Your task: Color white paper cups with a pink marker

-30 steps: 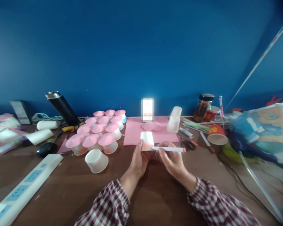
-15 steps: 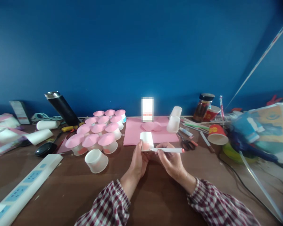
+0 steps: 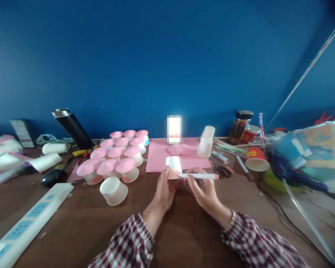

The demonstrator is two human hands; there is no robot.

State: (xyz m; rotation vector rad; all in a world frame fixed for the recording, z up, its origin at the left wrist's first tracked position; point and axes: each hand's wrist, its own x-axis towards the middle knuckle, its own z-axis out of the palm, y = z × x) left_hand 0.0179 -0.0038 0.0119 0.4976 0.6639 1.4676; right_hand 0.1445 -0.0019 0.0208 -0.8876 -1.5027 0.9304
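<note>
A white paper cup [image 3: 173, 165] with a patch of orange-pink colour near its lower edge is held in my left hand [image 3: 163, 188], thumb along its left side. My right hand [image 3: 203, 189] grips a white marker [image 3: 199, 176] with a reddish end, lying nearly level. The marker's tip meets the cup's right side near the coloured patch. To the left, an uncovered white cup [image 3: 114, 190] stands in front of several cups topped with pink paper cones [image 3: 107, 166]. Beyond my hands lie pink paper sheets [image 3: 156, 158] with pink paper pieces [image 3: 178, 149] on them.
Two stacked-looking white cups [image 3: 205, 147] stand at the pink sheet's right, near scissors [image 3: 223, 170] and another marker [image 3: 244, 167]. Further right are a red cup [image 3: 257, 159], a dark jar [image 3: 241, 127] and a glue gun [image 3: 293, 175]. A power strip [image 3: 30, 223] and a black flask [image 3: 72, 128] are left.
The marker has shifted slightly upward and its tip sits a little higher on the cup's side. My left hand and the cup are nearly unmoved.
</note>
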